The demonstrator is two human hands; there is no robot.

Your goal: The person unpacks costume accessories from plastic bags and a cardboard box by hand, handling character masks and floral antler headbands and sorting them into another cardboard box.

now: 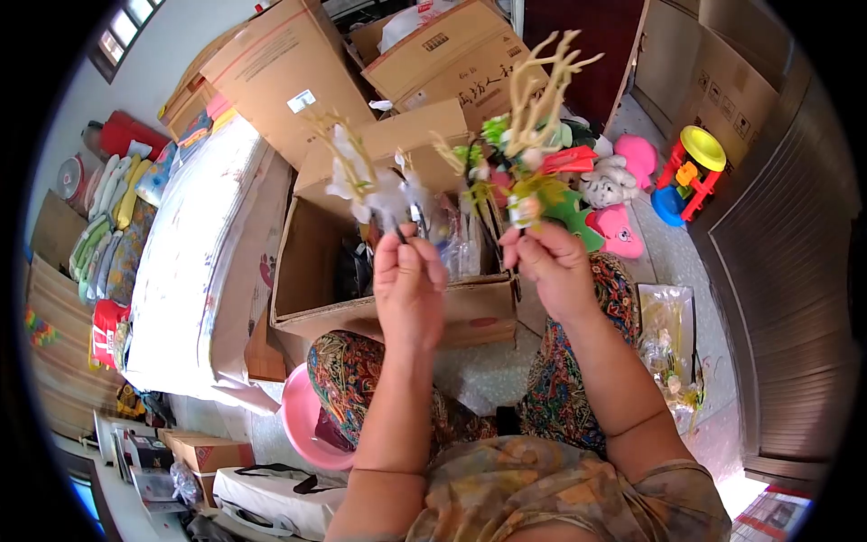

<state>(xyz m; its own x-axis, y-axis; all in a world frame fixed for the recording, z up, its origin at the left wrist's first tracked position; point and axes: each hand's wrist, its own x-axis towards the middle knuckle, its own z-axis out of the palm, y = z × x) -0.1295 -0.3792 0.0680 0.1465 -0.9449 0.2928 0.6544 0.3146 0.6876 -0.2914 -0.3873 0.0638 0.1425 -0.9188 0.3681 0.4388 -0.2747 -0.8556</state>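
My left hand (411, 285) is closed on the lower end of an antler-shaped ornament (363, 185) with pale branches and white fluffy trim. Between the thumb and fingers of my right hand (553, 266) is a second antler-shaped ornament (531, 135), decorated with green leaves and small flowers. Both are raised over an open cardboard box (393, 316) in front of my knees. Inside the box lie clear plastic packets (462, 244) and dark items. Motion blurs the ornaments, and my fingers hide their lower ends.
Plush toys (610, 185) and a yellow, red and blue toy (694, 172) are on the floor at right. A clear package (668, 330) lies beside my right knee, a pink basin (307, 425) by my left. A bed (194, 244) stands left; large cartons (280, 77) are behind the box.
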